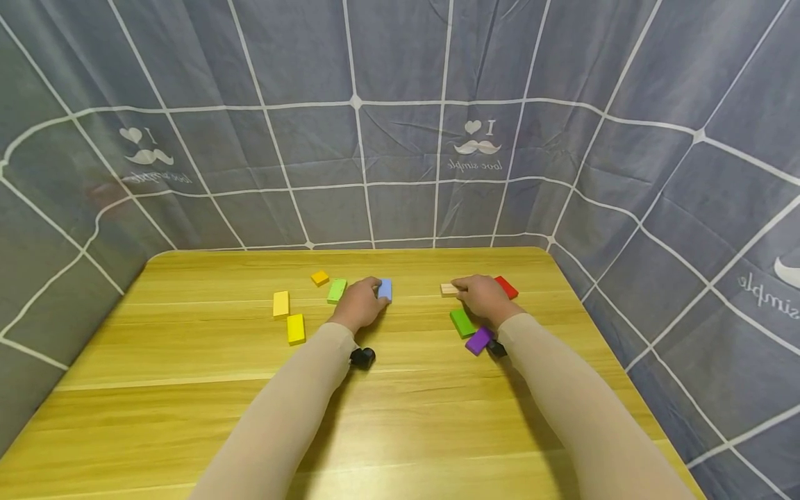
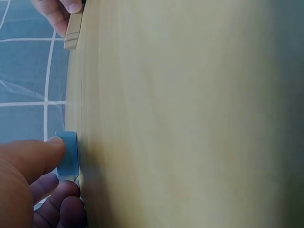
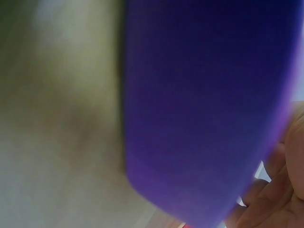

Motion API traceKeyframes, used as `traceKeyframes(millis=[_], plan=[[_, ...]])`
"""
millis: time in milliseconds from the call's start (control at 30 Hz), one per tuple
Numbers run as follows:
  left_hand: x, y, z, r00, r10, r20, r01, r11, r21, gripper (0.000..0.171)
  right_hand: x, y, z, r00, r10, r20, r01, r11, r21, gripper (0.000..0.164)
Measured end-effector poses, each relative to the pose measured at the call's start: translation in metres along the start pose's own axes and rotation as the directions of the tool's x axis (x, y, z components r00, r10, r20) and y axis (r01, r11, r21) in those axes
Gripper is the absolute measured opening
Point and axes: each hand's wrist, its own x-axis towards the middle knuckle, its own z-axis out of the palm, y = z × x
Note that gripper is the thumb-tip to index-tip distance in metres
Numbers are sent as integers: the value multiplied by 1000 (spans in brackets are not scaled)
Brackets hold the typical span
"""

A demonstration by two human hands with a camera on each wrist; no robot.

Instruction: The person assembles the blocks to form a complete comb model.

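My left hand (image 1: 360, 305) pinches a light blue block (image 1: 385, 291) at the middle of the table. In the left wrist view the thumb lies against one face of the blue block (image 2: 68, 154), with the other fingers curled at its end. Across from it, my right hand (image 1: 489, 300) holds a plain wooden block (image 1: 448, 290) by its right end. A purple block (image 1: 478, 341) lies by the right wrist and fills much of the right wrist view. Beside it is a green block (image 1: 462, 323). Past the right hand, a red block (image 1: 505, 287) is partly covered.
Left of the left hand lie a light green block (image 1: 337, 291), a small orange block (image 1: 320, 278), a pale yellow block (image 1: 281, 305) and a bright yellow block (image 1: 296, 329). The wooden table (image 1: 400, 430) meets a grey checked curtain (image 1: 400, 153) at the back and sides.
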Motion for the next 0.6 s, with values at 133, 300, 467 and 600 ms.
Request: traceKeyframes(millis=[133,300,467,600], plan=[[2,-1,0,1000,1,-12,-1,1000,-1,58,1,0,0,1000,2,6,-2,1000,9,43],[5,-3,0,1000,-6,-17,6,1000,-12,58,0,-1,0,1000,6,8,-7,1000,16,43],[6,-2,-2,1000,-29,-9,28,999,-42,58,-1,-2,0,1000,4,0,-4,1000,16,43],[7,-3,-2,999,-39,-5,39,998,-55,58,-1,-2,0,1000,2,-2,-2,1000,10,42]])
